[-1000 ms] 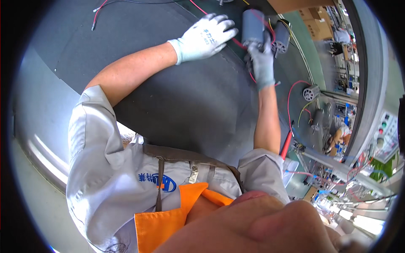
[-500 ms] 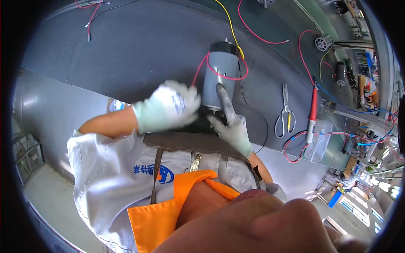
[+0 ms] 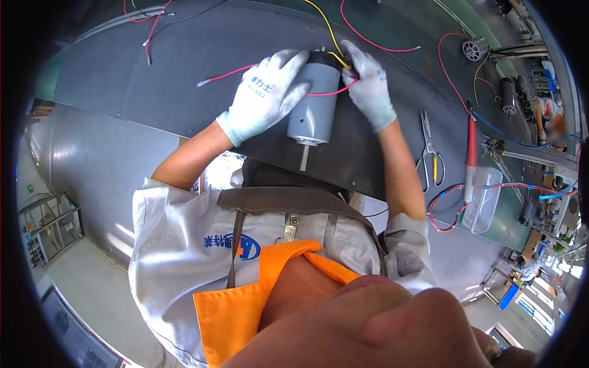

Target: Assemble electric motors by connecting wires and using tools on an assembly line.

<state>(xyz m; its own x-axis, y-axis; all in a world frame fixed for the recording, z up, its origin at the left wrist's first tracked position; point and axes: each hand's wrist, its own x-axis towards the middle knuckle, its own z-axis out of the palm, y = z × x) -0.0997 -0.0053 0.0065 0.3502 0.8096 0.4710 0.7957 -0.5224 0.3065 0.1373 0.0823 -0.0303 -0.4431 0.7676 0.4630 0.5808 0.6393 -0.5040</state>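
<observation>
A grey cylindrical electric motor with a black end cap lies on the dark table, its bare shaft toward me. My left hand, in a white glove, is closed around the motor's left side near the cap. My right hand, also gloved, is bent at the cap's right side, with the yellow wire and red wire running into its fingers. The red wire crosses the motor, passes behind my left hand and comes out left with a metal terminal. Exactly how my right fingertips grip is partly hidden.
Scissors lie right of the motor, beside a red-handled tool with a looped cable and a clear plastic box. Loose wires lie at the far left. More motor parts stand at the far right.
Both hands have moved up to the capped end of the motor. The left now grasps its side; the right has left the body for the wires. The motor's shaft end has swung nearer me.
</observation>
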